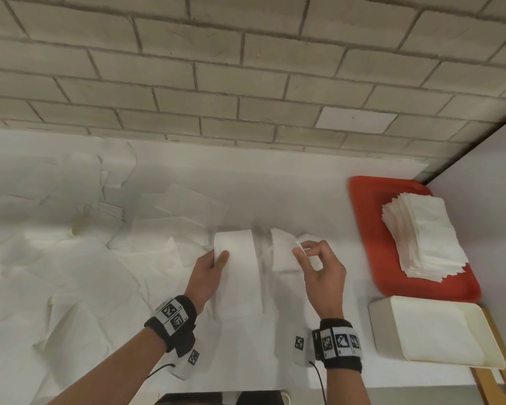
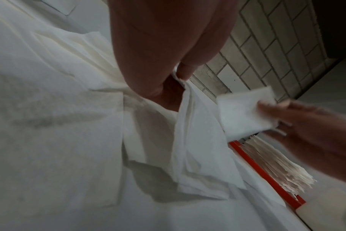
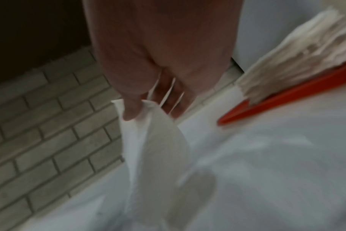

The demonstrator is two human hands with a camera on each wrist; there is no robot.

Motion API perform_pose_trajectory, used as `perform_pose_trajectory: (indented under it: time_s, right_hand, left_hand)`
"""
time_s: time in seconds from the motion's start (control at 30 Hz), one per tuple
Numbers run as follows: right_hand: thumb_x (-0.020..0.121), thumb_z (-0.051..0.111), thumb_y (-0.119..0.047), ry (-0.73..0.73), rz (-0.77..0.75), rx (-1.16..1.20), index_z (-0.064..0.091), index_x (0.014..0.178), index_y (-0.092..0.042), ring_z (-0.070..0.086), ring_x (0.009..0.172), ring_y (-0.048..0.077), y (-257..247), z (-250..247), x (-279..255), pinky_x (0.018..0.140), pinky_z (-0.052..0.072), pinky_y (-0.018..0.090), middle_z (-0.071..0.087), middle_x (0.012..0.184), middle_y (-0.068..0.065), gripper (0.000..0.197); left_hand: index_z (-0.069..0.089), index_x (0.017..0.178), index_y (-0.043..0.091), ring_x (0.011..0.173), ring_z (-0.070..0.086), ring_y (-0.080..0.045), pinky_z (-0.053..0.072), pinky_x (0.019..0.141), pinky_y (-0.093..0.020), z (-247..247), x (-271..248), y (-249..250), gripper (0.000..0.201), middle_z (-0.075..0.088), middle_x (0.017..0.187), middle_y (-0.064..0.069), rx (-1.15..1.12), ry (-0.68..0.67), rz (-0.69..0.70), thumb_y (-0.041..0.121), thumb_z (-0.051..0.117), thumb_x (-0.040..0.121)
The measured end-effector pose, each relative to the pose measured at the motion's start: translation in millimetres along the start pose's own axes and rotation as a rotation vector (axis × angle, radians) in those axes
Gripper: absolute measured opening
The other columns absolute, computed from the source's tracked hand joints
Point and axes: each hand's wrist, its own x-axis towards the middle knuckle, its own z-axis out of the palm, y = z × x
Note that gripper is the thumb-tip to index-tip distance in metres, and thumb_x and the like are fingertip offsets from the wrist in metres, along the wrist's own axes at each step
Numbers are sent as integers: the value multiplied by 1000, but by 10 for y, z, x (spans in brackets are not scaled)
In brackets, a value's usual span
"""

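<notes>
Both hands hold one white paper napkin (image 1: 237,270) up over the white table (image 1: 289,194), and it sags in the middle between them. My left hand (image 1: 218,255) pinches its left edge, thumb on top; in the left wrist view the left hand (image 2: 178,78) grips the hanging napkin (image 2: 193,140). My right hand (image 1: 301,249) pinches the napkin's right end between thumb and forefinger. Seen from the right wrist, the right hand (image 3: 148,109) holds the napkin (image 3: 158,148) drooping below it.
A red tray (image 1: 362,214) at the right carries a tall stack of folded napkins (image 1: 421,238). A cream box (image 1: 435,331) sits in front of it. Several loose napkins (image 1: 70,229) cover the table's left side. A brick wall (image 1: 246,83) runs behind.
</notes>
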Motion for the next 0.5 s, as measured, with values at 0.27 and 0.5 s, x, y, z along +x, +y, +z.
perform_pose_trajectory:
  time_s: [0.27,0.5]
  right_hand:
    - [109,62,-27,-104,-2,392,57,108,-18,71,77,23,-772,-1,-116,56,49,37,77,95,8,10]
    - [113,48,-45,-34,70,-14,54,107,-34,66,90,9,-355,758,-156,78,53,34,69,98,-12,15]
  left_hand:
    - [76,109,15,89,73,-16,53,76,-29,73,-62,235,37,78,100,-1,-105,-149,-20,43,52,112]
    - [73,126,23,103,75,-19,57,91,-38,209,-114,321,39,80,116,-1,-158,-200,-28,45,43,113]
